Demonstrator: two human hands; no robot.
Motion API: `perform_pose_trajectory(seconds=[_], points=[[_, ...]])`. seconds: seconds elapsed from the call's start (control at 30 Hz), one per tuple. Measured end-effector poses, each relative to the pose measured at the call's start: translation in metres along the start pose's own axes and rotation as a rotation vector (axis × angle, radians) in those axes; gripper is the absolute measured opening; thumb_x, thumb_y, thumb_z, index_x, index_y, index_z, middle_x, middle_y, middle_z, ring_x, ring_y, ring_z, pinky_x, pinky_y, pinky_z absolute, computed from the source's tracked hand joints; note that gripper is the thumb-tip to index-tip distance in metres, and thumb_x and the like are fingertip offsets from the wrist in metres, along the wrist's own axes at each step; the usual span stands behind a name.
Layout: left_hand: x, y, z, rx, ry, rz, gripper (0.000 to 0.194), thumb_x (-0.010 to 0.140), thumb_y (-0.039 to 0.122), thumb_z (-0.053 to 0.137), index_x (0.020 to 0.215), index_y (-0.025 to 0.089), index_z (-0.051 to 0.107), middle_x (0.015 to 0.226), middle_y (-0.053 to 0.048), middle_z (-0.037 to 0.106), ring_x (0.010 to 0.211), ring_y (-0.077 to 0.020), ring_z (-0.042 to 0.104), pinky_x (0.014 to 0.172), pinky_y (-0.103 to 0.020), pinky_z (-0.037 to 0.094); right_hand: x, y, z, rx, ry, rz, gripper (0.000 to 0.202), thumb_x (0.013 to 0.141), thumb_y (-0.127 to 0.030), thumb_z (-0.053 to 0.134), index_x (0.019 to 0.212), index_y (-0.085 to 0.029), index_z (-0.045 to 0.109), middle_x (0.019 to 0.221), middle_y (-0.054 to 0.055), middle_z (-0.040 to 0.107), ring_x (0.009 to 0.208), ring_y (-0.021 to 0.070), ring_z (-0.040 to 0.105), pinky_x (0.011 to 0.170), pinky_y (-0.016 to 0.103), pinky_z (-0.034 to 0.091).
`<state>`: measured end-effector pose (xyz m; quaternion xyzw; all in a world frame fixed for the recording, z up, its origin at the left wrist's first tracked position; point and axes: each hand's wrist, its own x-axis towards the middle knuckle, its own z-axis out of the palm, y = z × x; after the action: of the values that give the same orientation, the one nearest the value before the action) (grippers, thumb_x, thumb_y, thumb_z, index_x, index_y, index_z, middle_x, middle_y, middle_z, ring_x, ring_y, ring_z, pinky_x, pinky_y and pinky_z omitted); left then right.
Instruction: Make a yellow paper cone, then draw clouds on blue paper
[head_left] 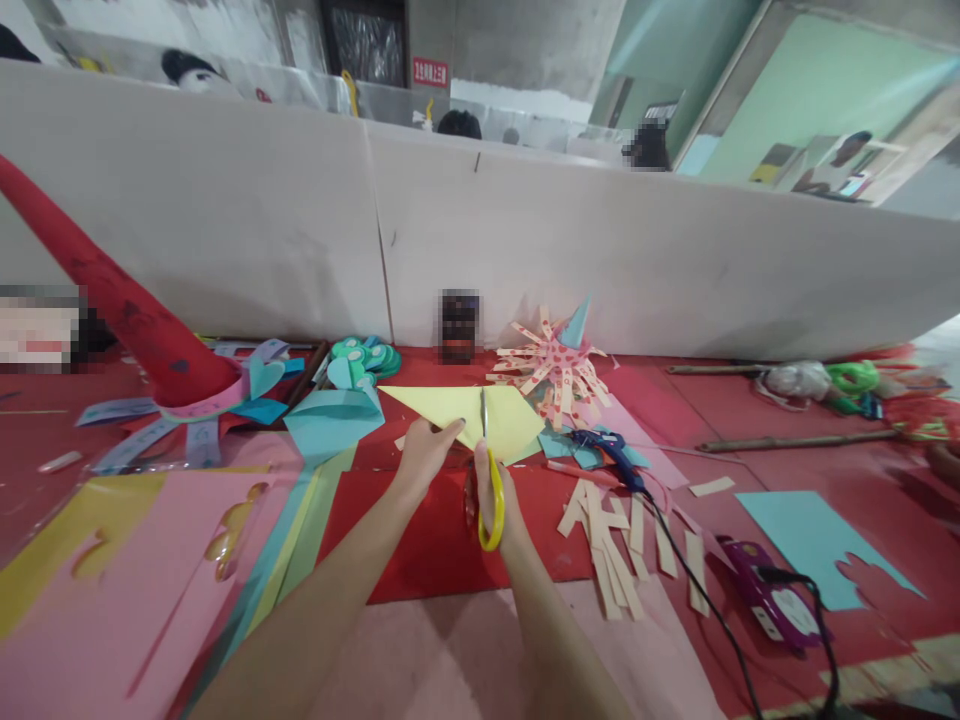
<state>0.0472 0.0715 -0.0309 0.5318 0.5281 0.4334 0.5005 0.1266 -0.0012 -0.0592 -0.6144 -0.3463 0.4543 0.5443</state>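
My left hand (427,455) pinches the lower left edge of a sheet of yellow paper (442,402), thumb on top. In my right hand (504,490) is a pair of scissors (493,510) with yellow handles. Their blade points away from me and lies across the middle of the yellow paper. Beneath both hands is a red sheet (442,545) on the table. Just left of the yellow paper stands a folded light-blue paper piece (335,422). A blue glue gun (611,455) lies to the right of my right hand.
Pale paper strips (611,560) are scattered at right, near the glue gun's black cable and a purple device (776,595). A spiky paper ornament (559,365) stands behind. At left are a tall red cone (150,310) and pink sheets (165,580). A white partition (262,210) closes the back.
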Motion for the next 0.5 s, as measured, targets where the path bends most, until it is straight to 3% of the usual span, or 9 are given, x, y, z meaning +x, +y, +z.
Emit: perform_pose_trajectory(seconds=[0.27, 0.5], points=[[0.0006, -0.0064, 0.0005, 0.004, -0.044, 0.017, 0.029, 0.065, 0.034, 0.062, 0.084, 0.012, 0.066, 0.091, -0.010, 0.069, 0.086, -0.0245, 0.063, 0.073, -0.030, 0.048, 0.0024, -0.0062, -0.0044, -0.022, -0.004, 0.024, 0.046, 0.078, -0.062, 0.032, 0.054, -0.023, 0.038, 0.032, -0.007, 0.033, 0.026, 0.0102, 0.035, 0.028, 0.022, 0.030], [-0.0053, 0.0015, 0.0021, 0.033, -0.020, -0.007, 0.023, 0.065, 0.030, 0.061, 0.081, 0.014, 0.065, 0.087, -0.008, 0.070, 0.086, -0.0241, 0.064, 0.070, -0.029, 0.048, 0.0028, -0.0032, -0.0036, 0.016, -0.004, 0.037, 0.044, 0.078, -0.060, 0.034, 0.054, -0.024, 0.037, 0.032, -0.007, 0.032, 0.025, 0.0110, 0.033, 0.027, 0.023, 0.030]])
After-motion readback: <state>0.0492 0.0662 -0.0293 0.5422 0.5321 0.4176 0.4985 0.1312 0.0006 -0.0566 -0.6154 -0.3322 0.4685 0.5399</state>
